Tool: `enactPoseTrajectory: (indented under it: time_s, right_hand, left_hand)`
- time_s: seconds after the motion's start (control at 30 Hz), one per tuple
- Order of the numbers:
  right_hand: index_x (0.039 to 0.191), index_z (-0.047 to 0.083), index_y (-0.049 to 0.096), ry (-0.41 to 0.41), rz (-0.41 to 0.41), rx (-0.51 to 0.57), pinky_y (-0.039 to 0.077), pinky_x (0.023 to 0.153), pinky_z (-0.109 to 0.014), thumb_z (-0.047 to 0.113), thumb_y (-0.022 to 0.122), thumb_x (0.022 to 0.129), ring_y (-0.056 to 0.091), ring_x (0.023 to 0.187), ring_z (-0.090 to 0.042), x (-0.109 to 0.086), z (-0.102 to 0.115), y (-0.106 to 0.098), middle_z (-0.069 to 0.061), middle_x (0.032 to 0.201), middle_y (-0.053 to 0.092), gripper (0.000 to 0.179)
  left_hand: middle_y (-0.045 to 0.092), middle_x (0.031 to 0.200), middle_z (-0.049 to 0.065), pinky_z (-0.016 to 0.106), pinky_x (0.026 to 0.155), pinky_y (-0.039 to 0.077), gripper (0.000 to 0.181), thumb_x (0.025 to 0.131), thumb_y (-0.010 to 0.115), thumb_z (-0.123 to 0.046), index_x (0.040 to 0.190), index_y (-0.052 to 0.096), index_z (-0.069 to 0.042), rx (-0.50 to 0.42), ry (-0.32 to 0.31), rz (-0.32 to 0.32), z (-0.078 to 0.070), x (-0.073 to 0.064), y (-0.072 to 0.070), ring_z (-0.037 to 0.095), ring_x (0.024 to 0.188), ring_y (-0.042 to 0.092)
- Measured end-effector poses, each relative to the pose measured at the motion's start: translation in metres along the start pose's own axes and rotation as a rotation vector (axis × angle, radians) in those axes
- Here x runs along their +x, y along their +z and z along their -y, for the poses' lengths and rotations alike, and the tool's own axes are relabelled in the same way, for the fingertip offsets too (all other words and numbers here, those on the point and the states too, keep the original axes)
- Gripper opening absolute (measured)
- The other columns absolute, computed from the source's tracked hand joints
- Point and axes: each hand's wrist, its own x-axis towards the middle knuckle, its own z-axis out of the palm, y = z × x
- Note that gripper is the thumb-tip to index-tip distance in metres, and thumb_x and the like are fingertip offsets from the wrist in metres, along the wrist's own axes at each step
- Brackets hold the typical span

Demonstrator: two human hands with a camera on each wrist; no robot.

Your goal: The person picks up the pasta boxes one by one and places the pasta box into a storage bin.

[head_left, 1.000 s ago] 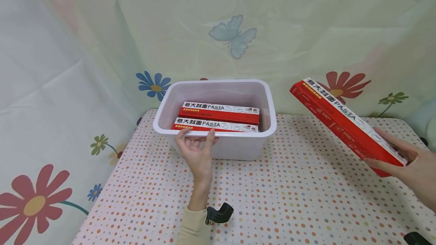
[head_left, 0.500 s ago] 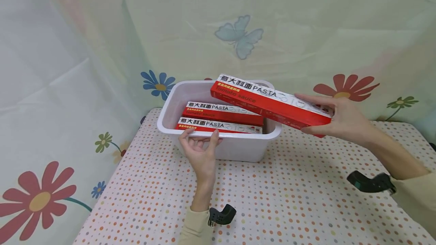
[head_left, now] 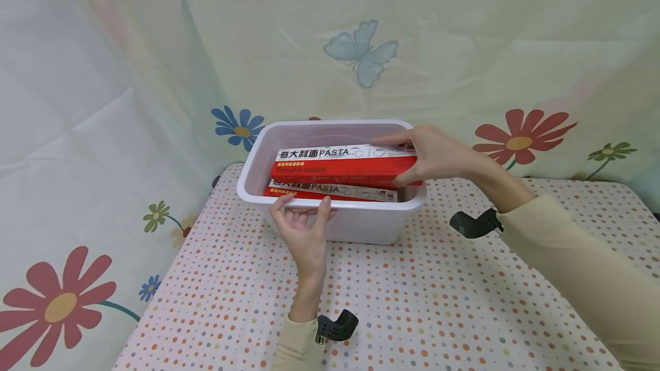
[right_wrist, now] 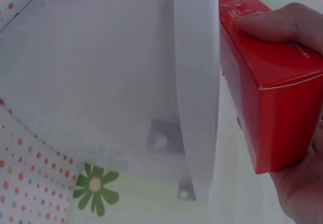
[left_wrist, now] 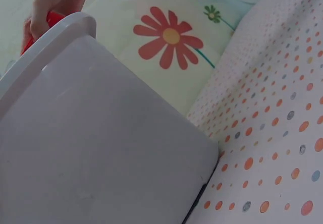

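A white plastic bin (head_left: 335, 225) stands on the table, its near rim gripped by my left hand (head_left: 304, 233) from the front. My right hand (head_left: 438, 153) holds a red and white pasta box (head_left: 340, 168) by its right end, thumb on the near side. That box sits over the bin's opening, slightly tilted, its right end by the right rim. Below and in front of it, a second pasta box (head_left: 356, 192) lies inside the bin. The held box hides what lies behind it. In the right wrist view, the red box end (right_wrist: 285, 123) shows beside the bin's rim (right_wrist: 197, 82).
A dotted cloth (head_left: 412, 302) covers the table. Behind it hangs a pale curtain (head_left: 438, 62) with printed flowers and a butterfly. Each wrist carries a small black camera mount, one on the left sleeve (head_left: 291, 342).
My right hand has carried the pasta box leftward from the right side, then lowered it into the bin's opening. My left hand has stayed on the near rim.
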Motion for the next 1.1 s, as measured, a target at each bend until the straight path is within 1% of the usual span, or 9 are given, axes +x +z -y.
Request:
enactPoseTrajectory:
  time_s: [0.17, 0.27, 0.37, 0.47, 0.57, 0.67, 0.87, 0.97, 1.1]
  right_hand:
    - [0.143, 0.007, 0.064, 0.025, 0.074, 0.043, 0.059, 0.08, -0.034, 0.005, 0.085, 0.074, 0.064, 0.102, -0.021, 0.017, 0.003, 0.012, -0.008, 0.123, 0.074, 0.072]
    - [0.143, 0.008, 0.064, 0.022, 0.099, 0.059, 0.058, 0.078, -0.033, 0.004, 0.083, 0.073, 0.064, 0.098, -0.021, 0.027, 0.005, 0.019, -0.005, 0.114, 0.077, 0.072]
    - [0.143, 0.008, 0.065, 0.003, 0.112, 0.045, 0.055, 0.074, -0.031, 0.005, 0.083, 0.072, 0.062, 0.092, -0.019, 0.035, 0.007, 0.025, -0.001, 0.104, 0.079, 0.072]
    - [0.142, 0.008, 0.066, -0.003, 0.116, 0.031, 0.054, 0.073, -0.029, 0.007, 0.084, 0.071, 0.062, 0.091, -0.018, 0.041, 0.007, 0.029, -0.001, 0.102, 0.079, 0.073]
    - [0.141, 0.007, 0.066, -0.004, 0.122, 0.039, 0.054, 0.075, -0.029, 0.008, 0.085, 0.071, 0.062, 0.094, -0.018, 0.042, 0.006, 0.031, -0.003, 0.111, 0.078, 0.073]
    - [0.142, 0.007, 0.065, 0.001, 0.135, 0.05, 0.055, 0.077, -0.03, 0.009, 0.086, 0.072, 0.063, 0.096, -0.02, 0.043, 0.005, 0.032, -0.006, 0.115, 0.077, 0.073]
    - [0.143, 0.008, 0.064, 0.015, 0.145, 0.088, 0.057, 0.081, -0.033, 0.009, 0.087, 0.074, 0.062, 0.105, -0.022, 0.043, 0.004, 0.031, -0.009, 0.128, 0.072, 0.073]
    - [0.144, 0.008, 0.064, 0.024, 0.15, 0.1, 0.058, 0.081, -0.033, 0.009, 0.088, 0.074, 0.061, 0.107, -0.024, 0.044, 0.003, 0.031, -0.011, 0.132, 0.07, 0.074]
    - [0.144, 0.006, 0.063, 0.028, 0.16, 0.116, 0.058, 0.084, -0.033, 0.009, 0.09, 0.074, 0.06, 0.112, -0.025, 0.043, 0.001, 0.033, -0.012, 0.134, 0.069, 0.075]
  left_hand:
    - [0.049, 0.131, 0.033, 0.043, 0.08, 0.068, 0.068, 0.09, 0.077, 0.005, 0.139, 0.029, 0.003, 0.019, 0.008, -0.002, -0.001, 0.002, -0.002, 0.022, 0.092, 0.066]
    - [0.051, 0.131, 0.029, 0.043, 0.079, 0.068, 0.071, 0.09, 0.077, 0.005, 0.139, 0.027, 0.005, 0.023, 0.004, -0.009, -0.003, 0.002, -0.002, 0.022, 0.091, 0.066]
    - [0.052, 0.133, 0.027, 0.043, 0.079, 0.068, 0.072, 0.089, 0.077, 0.006, 0.14, 0.027, 0.005, 0.029, 0.006, -0.012, -0.004, 0.001, -0.004, 0.022, 0.092, 0.066]
    - [0.051, 0.135, 0.026, 0.043, 0.08, 0.068, 0.071, 0.09, 0.077, 0.006, 0.14, 0.027, 0.004, 0.033, 0.009, -0.014, -0.005, 0.002, -0.005, 0.023, 0.093, 0.066]
    - [0.051, 0.137, 0.026, 0.042, 0.081, 0.068, 0.071, 0.09, 0.076, 0.005, 0.141, 0.026, 0.005, 0.037, 0.011, -0.014, -0.005, 0.003, -0.007, 0.024, 0.095, 0.067]
    - [0.051, 0.139, 0.026, 0.043, 0.082, 0.068, 0.071, 0.09, 0.076, 0.005, 0.141, 0.026, 0.005, 0.041, 0.012, -0.018, -0.005, 0.003, -0.008, 0.025, 0.097, 0.067]
    - [0.051, 0.137, 0.027, 0.043, 0.081, 0.068, 0.071, 0.089, 0.077, 0.007, 0.14, 0.028, 0.004, 0.03, 0.014, -0.026, -0.006, 0.007, -0.007, 0.027, 0.098, 0.068]
    - [0.051, 0.138, 0.026, 0.043, 0.081, 0.068, 0.07, 0.089, 0.077, 0.007, 0.14, 0.028, 0.003, 0.029, 0.01, -0.03, -0.007, 0.007, -0.006, 0.027, 0.099, 0.068]
    - [0.051, 0.136, 0.027, 0.043, 0.08, 0.068, 0.071, 0.089, 0.077, 0.007, 0.139, 0.028, 0.004, 0.029, 0.003, -0.04, -0.007, 0.005, -0.006, 0.026, 0.096, 0.067]
